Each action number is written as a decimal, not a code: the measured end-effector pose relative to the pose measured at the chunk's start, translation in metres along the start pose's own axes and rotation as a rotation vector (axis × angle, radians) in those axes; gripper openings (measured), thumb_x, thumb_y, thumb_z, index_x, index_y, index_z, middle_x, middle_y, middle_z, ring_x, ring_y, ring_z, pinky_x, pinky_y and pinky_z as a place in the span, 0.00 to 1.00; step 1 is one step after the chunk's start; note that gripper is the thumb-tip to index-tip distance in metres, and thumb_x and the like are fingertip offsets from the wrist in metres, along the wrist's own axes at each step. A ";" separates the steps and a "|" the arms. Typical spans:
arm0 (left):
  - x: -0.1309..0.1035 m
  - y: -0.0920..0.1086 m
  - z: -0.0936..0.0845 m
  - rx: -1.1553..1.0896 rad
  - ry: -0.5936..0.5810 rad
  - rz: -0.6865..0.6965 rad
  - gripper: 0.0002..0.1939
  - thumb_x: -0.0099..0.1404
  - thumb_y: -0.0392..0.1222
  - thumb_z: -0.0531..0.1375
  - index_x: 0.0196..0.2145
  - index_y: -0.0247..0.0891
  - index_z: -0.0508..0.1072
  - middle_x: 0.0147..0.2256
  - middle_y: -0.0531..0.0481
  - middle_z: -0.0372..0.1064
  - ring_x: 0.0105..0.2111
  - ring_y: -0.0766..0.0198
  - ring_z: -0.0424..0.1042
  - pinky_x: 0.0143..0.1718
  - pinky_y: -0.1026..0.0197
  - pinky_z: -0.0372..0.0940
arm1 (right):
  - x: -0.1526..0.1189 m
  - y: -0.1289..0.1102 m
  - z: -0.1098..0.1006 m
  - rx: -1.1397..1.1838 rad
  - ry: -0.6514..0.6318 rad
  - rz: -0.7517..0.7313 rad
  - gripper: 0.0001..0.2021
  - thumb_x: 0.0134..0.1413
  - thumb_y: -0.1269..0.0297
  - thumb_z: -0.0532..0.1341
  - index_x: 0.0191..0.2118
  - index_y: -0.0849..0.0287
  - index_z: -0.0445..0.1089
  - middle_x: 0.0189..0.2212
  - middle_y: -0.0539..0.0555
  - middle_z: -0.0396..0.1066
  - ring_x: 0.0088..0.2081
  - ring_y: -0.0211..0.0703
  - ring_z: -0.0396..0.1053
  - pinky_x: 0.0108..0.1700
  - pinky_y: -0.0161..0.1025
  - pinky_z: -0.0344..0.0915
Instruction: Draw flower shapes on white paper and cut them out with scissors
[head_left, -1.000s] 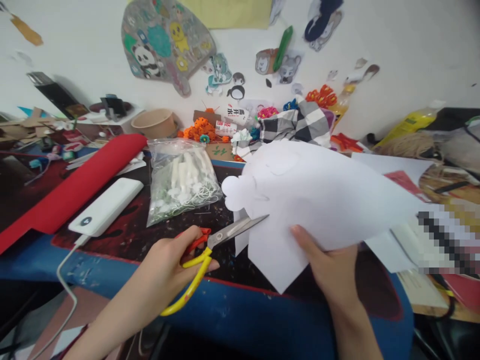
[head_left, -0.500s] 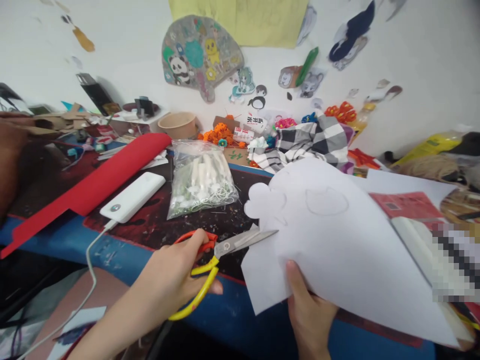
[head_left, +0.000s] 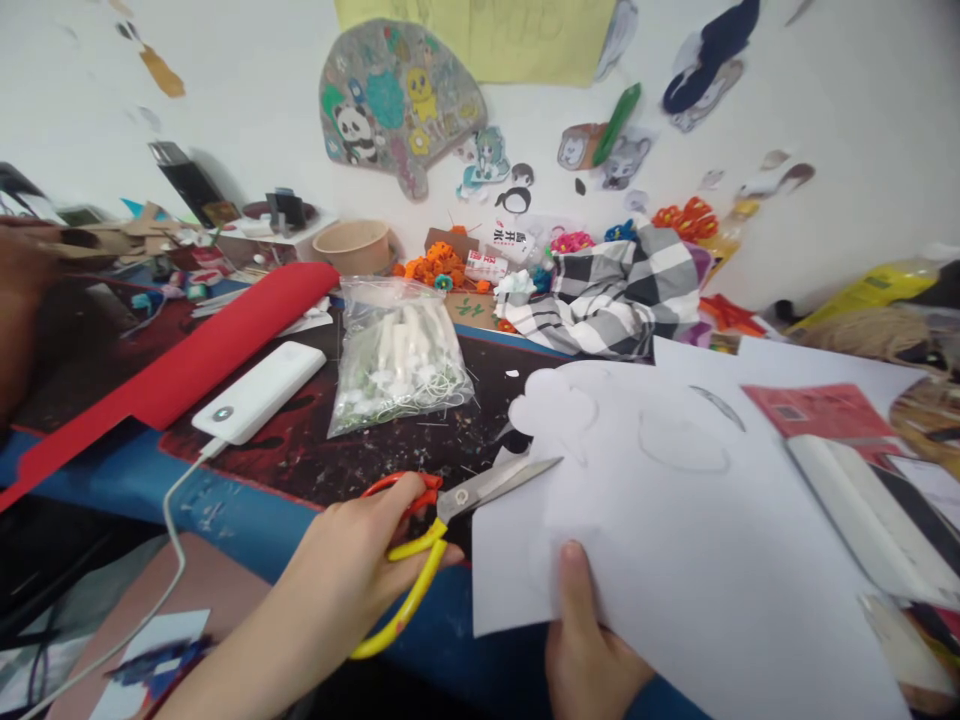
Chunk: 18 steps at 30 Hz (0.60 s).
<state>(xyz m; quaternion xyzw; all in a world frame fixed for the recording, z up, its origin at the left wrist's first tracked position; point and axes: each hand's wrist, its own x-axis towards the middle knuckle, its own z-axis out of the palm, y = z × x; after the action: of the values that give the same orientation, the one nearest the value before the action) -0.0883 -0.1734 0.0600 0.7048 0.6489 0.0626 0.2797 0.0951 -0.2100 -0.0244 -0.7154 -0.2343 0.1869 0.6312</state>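
My left hand (head_left: pixel 375 560) is closed around the red and yellow handles of a pair of scissors (head_left: pixel 480 488). The blades meet the edge of a white paper sheet (head_left: pixel 645 560), beside a cut, scalloped outline and faint pencil curves. My right hand (head_left: pixel 592 640) grips that sheet from its lower side, thumb on top and the other fingers hidden beneath. A small paper scrap (head_left: pixel 512 374) lies on the dark mat past the scissors.
Across the table lie a clear bag of pale sticks (head_left: pixel 405 355), a white power bank (head_left: pixel 259 392) with its cable, and a long red cutout (head_left: pixel 247 330). Another person's hand (head_left: pixel 22 270) shows at the far left. Checked cloth (head_left: pixel 615 290) and white boxes (head_left: pixel 862 510) sit rightward.
The sheet has turned and dropped lower in my right hand. The scissors have shifted slightly right along with my left hand. A small scrap now shows on the mat.
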 end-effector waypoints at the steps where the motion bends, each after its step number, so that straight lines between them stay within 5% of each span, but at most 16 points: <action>1: -0.001 0.000 0.001 0.002 0.006 0.005 0.18 0.64 0.60 0.58 0.37 0.43 0.63 0.25 0.56 0.70 0.24 0.62 0.67 0.26 0.64 0.54 | -0.005 0.001 0.001 -0.011 0.046 0.010 0.32 0.45 0.52 0.71 0.51 0.72 0.72 0.60 0.70 0.66 0.61 0.67 0.63 0.66 0.60 0.55; 6: -0.005 -0.001 0.002 0.006 0.030 0.060 0.17 0.65 0.59 0.56 0.36 0.42 0.63 0.27 0.55 0.68 0.23 0.65 0.63 0.25 0.65 0.53 | -0.021 0.010 0.006 0.008 0.109 0.016 0.36 0.45 0.50 0.71 0.57 0.67 0.69 0.64 0.66 0.62 0.64 0.65 0.60 0.68 0.57 0.54; 18: -0.001 -0.003 -0.007 -0.120 -0.014 0.106 0.17 0.64 0.57 0.60 0.39 0.42 0.66 0.32 0.56 0.71 0.27 0.67 0.67 0.29 0.67 0.59 | -0.019 0.019 0.007 0.135 0.132 -0.092 0.25 0.48 0.62 0.71 0.53 0.62 0.72 0.59 0.59 0.69 0.62 0.58 0.64 0.62 0.50 0.66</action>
<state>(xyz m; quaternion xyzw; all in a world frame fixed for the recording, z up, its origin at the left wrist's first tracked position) -0.0941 -0.1722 0.0649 0.7206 0.6038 0.1112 0.3222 0.0773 -0.2173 -0.0443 -0.6703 -0.2117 0.1254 0.7001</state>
